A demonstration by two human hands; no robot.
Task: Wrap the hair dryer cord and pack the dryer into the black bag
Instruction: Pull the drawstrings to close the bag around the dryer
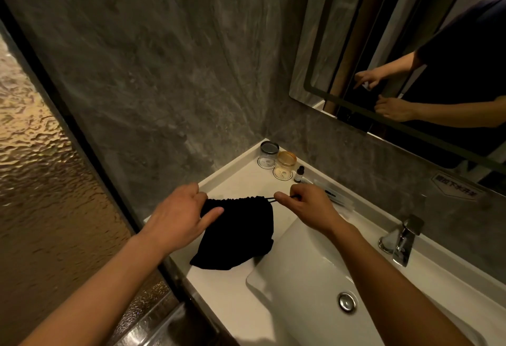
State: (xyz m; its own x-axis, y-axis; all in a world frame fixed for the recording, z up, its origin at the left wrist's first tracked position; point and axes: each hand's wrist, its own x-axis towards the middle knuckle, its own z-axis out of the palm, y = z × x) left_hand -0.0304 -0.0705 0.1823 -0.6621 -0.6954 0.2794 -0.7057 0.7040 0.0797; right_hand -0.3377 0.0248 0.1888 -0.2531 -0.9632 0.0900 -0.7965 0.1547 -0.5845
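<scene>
The black bag lies bulging on the white counter left of the basin, its gathered mouth bunched tight along the top edge. My left hand grips the bag's top left corner, thumb across the cloth. My right hand pinches the black drawstring that runs out taut from the bag's right end. The hair dryer and its cord are not visible; whatever fills the bag is hidden by the cloth.
A white basin with a metal drain sits right of the bag, a chrome tap behind it. Two lidded jars, a small bottle and wrapped sachets stand at the back. Mirror at upper right, textured glass door at left.
</scene>
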